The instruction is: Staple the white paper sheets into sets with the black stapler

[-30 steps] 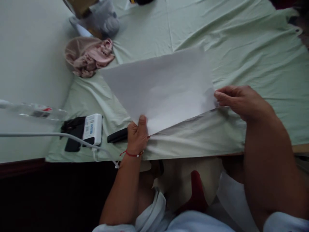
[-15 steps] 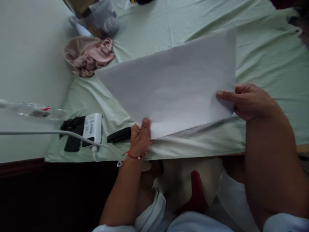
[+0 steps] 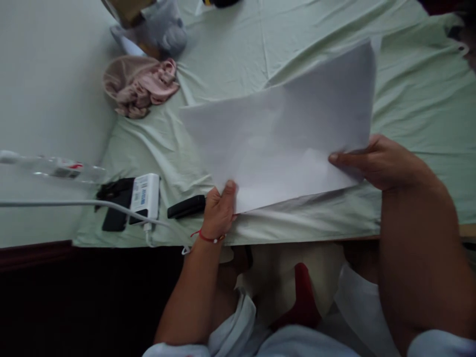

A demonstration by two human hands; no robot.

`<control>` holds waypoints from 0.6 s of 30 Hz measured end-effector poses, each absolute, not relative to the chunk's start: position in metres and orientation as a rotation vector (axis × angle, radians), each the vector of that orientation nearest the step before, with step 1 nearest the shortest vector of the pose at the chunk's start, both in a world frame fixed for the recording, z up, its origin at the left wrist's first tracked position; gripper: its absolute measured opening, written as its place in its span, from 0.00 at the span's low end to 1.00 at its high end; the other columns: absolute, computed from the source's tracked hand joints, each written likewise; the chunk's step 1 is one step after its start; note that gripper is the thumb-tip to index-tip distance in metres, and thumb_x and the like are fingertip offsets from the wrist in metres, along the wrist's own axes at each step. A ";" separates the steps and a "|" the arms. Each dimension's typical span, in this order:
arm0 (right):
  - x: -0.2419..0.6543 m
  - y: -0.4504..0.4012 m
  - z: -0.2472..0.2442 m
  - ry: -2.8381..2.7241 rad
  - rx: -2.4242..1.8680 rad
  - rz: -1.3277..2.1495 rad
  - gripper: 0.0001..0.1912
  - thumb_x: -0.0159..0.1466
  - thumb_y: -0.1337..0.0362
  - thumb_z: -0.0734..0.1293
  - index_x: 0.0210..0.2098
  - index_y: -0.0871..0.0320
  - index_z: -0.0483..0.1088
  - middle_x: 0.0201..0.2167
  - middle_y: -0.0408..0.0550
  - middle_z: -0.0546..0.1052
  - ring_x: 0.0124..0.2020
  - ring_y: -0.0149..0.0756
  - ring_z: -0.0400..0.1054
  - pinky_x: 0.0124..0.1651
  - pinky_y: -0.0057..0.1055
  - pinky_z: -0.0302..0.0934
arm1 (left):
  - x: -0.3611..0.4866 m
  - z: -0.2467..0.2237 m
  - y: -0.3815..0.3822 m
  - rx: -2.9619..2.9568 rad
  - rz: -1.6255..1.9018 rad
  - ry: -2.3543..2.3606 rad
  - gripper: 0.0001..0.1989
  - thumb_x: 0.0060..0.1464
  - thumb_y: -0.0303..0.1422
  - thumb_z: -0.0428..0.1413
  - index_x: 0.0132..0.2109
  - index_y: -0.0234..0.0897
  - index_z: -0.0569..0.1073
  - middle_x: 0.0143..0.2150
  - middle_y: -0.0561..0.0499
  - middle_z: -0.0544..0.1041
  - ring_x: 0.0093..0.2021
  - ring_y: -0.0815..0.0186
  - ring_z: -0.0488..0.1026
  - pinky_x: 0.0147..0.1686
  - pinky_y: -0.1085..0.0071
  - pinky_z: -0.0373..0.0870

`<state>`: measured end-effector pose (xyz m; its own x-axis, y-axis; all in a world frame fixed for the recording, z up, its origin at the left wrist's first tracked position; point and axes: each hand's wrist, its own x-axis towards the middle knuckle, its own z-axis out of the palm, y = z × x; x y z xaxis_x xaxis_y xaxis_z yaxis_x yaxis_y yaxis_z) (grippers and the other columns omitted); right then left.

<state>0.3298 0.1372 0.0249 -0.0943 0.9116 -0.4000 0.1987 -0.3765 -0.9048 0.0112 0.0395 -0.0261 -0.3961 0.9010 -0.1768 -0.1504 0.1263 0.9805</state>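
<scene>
A large white sheet of paper (image 3: 275, 134) is held up above the green bedsheet (image 3: 297, 223), its far edge bent and the right part shaded. My left hand (image 3: 220, 208) pinches the near left corner, thumb on top and the other fingers hidden beneath. At the right edge my right hand (image 3: 379, 161) grips the paper, its thumb lying across the upper face. Whether this is one sheet or more I cannot tell. Just left of my left hand lies a black elongated object (image 3: 186, 207), partly covered by that hand.
On the left are a white power bank (image 3: 146, 196) with a cable (image 3: 100, 203), a black phone (image 3: 116, 218) and a clear plastic bottle (image 3: 70, 168). Crumpled pink cloth (image 3: 143, 89) lies behind them. A grey plastic bag (image 3: 165, 32) sits farther back by the wall.
The paper's far left corner has swung to the right and the sheet now bows more. My right hand has shifted slightly down; both hands keep hold.
</scene>
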 end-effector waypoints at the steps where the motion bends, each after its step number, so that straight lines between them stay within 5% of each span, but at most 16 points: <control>1: 0.331 0.137 0.024 -1.206 -1.598 1.494 0.08 0.54 0.63 0.83 0.29 0.57 0.83 0.32 0.48 0.84 0.31 0.35 0.74 0.31 0.27 0.68 | 0.010 -0.026 0.040 0.808 1.385 1.457 0.27 0.47 0.57 0.73 0.32 0.40 0.76 0.17 0.60 0.64 0.14 0.73 0.57 0.11 0.74 0.52; 6: 0.327 0.135 0.028 -1.067 -1.605 1.403 0.08 0.53 0.66 0.82 0.31 0.57 0.82 0.34 0.49 0.85 0.31 0.34 0.75 0.32 0.28 0.69 | 0.006 -0.026 0.044 0.910 1.297 1.371 0.23 0.48 0.49 0.75 0.35 0.37 0.75 0.24 0.53 0.77 0.20 0.73 0.67 0.20 0.77 0.64; 18: 0.324 0.136 0.021 -1.020 -1.450 1.481 0.10 0.54 0.63 0.83 0.34 0.57 0.83 0.37 0.49 0.86 0.35 0.36 0.77 0.38 0.29 0.74 | 0.008 -0.024 0.050 0.778 1.404 1.416 0.25 0.45 0.50 0.75 0.34 0.37 0.75 0.24 0.57 0.74 0.19 0.74 0.69 0.17 0.79 0.63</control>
<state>0.3245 0.1365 0.0209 -0.0142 0.9378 -0.3470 -0.0095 -0.3471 -0.9378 0.0083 0.0505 -0.0242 -0.3356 0.9226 -0.1904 -0.1827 0.1346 0.9739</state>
